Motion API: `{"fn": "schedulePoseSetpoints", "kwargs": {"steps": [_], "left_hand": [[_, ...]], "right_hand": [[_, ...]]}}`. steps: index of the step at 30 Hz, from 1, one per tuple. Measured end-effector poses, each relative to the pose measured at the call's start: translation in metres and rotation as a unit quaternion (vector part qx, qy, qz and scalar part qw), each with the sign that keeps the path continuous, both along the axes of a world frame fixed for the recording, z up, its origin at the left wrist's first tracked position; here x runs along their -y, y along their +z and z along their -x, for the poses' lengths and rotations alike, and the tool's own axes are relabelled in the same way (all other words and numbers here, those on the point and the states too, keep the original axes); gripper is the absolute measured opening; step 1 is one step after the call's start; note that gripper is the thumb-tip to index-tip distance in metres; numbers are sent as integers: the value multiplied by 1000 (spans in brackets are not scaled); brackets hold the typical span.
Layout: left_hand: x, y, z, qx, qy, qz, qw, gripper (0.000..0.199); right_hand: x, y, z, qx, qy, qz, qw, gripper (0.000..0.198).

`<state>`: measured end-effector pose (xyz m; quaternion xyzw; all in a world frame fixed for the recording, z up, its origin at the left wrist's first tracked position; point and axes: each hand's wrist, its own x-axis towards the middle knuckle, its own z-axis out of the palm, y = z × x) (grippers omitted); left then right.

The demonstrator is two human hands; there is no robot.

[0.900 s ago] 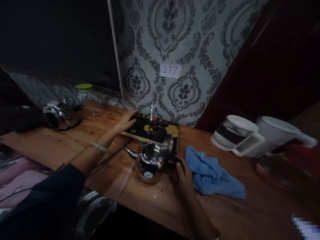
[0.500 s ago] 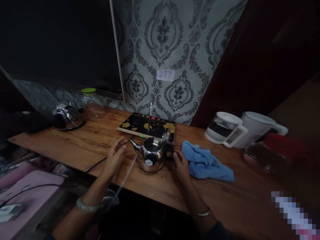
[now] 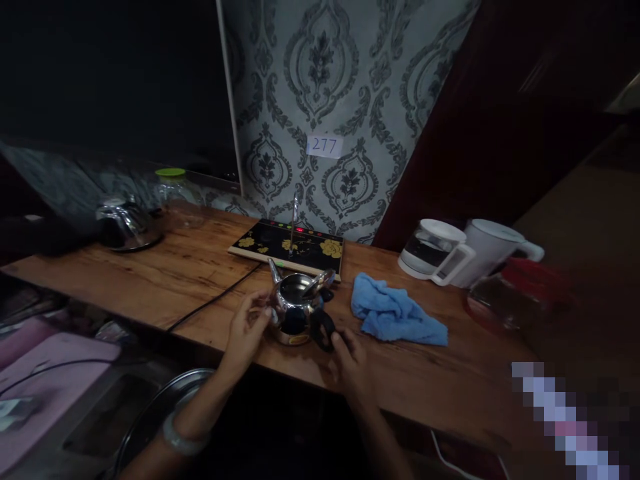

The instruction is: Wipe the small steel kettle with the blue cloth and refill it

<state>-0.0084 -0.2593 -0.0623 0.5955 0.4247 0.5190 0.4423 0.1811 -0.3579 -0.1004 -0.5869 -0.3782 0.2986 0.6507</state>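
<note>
A small shiny steel kettle (image 3: 295,308) stands near the front edge of the wooden counter (image 3: 150,280), its hinged lid partly raised and its spout pointing away to the left. My left hand (image 3: 245,328) rests against the kettle's left side. My right hand (image 3: 350,360) grips the kettle's black handle at the front right. Behind the kettle lies a black induction plate (image 3: 287,247) with gold flowers, red lights and a thin upright spout.
A blue cloth (image 3: 393,312) lies right of the kettle. Farther right stand a glass jug (image 3: 433,252), a white kettle (image 3: 493,250) and a red-topped glass pot (image 3: 510,297). At left sit another steel kettle (image 3: 125,225) and a green-lidded jar (image 3: 175,193). A black cable (image 3: 210,300) crosses the counter.
My left hand left the induction plate and came to the kettle's side. The kettle moved nearer the front edge and turned, its lid lower. My right hand shifted with the handle.
</note>
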Motion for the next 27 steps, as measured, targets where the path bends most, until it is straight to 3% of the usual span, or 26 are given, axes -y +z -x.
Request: {"fn": "schedulePoseSetpoints", "kwargs": {"steps": [2,5,11,14,17,22,27], "left_hand": [[2,1,1,-12,17,-21,1000,42],[6,11,0,-52,52,-107,992,36],[17,56,-28,-109,70,-305,943,36],[14,68,-47,-145,50,-318,936,26],[8,69,-59,-173,47,-305,935,14],[-5,65,-55,-205,84,-294,930,16],[-18,58,-44,-265,75,-286,918,31]], "right_hand": [[5,3,3,10,14,9,1000,40],[8,11,2,46,-7,-9,999,41],[2,15,0,81,-18,-41,996,40],[1,12,3,79,-5,-45,996,39],[2,9,2,78,-19,-45,996,39],[8,4,-2,63,-8,-21,998,40],[10,-2,-1,28,15,22,999,46]]}}
